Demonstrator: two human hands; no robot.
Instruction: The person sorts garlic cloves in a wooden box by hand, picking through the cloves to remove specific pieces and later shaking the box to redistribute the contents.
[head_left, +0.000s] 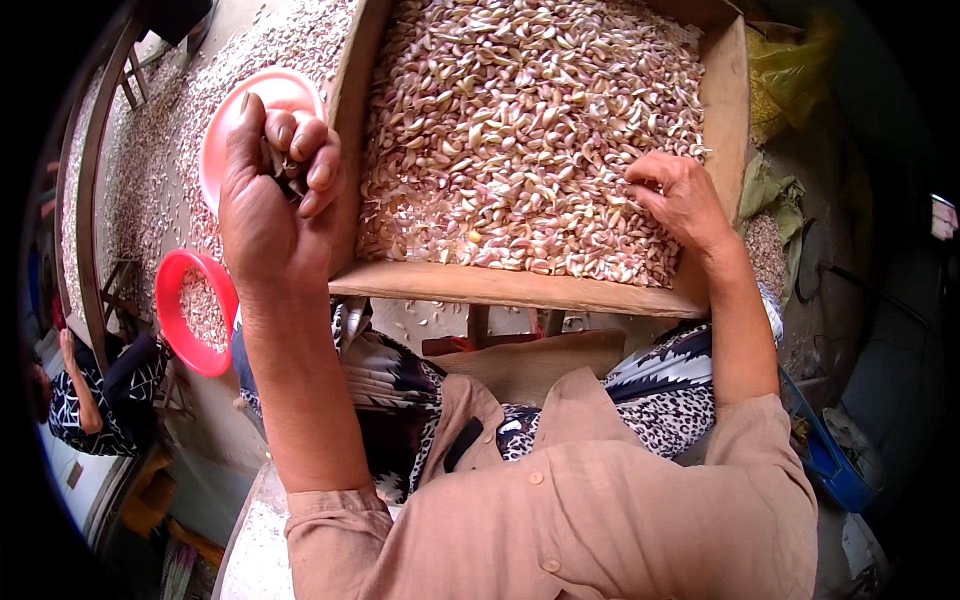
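Observation:
A shallow wooden tray (517, 289) lies before me, filled with loose garlic cloves (525, 142) in pinkish-white skins. My left hand (281, 187) is raised beside the tray's left wall, palm up, its fingers curled around some dark, dry brownish scraps. Behind it sits a pale pink plastic basin (215, 135), partly covered by the hand. At the tray's right side my right hand (684, 196) reaches down to the cloves with thumb and fingertips close together. Whether a clove is between those fingertips is hard to see.
A red basin (217, 364) with cloves or skins stands at lower left. More cloves (277, 45) cover the floor beyond. Another person (82, 409) sits at far left by a wooden frame (90, 187). Right of the tray are a yellow bag (791, 82), a greenish sack (772, 187) and a blue plastic object (844, 484).

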